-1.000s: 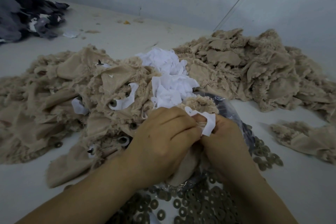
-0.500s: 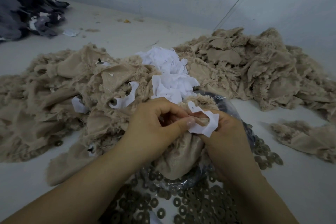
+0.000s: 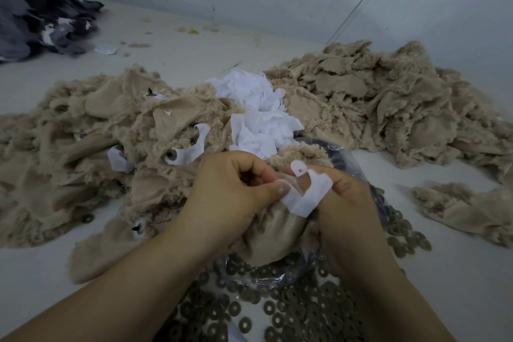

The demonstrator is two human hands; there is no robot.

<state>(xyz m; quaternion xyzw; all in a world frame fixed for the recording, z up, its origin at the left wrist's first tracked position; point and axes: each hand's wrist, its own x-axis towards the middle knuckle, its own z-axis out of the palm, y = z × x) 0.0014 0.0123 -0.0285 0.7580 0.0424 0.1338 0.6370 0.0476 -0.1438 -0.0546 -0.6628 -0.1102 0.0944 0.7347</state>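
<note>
My left hand (image 3: 230,197) pinches one end of the white fabric cutout (image 3: 308,198) against the beige plush piece (image 3: 273,239); my right hand (image 3: 349,211) grips that plush.

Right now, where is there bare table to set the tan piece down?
Bare table lies behind the tan heaps up to the grey pile, and at near left. Around left hand and right hand, holding the tan piece, washers crowd it.
</note>
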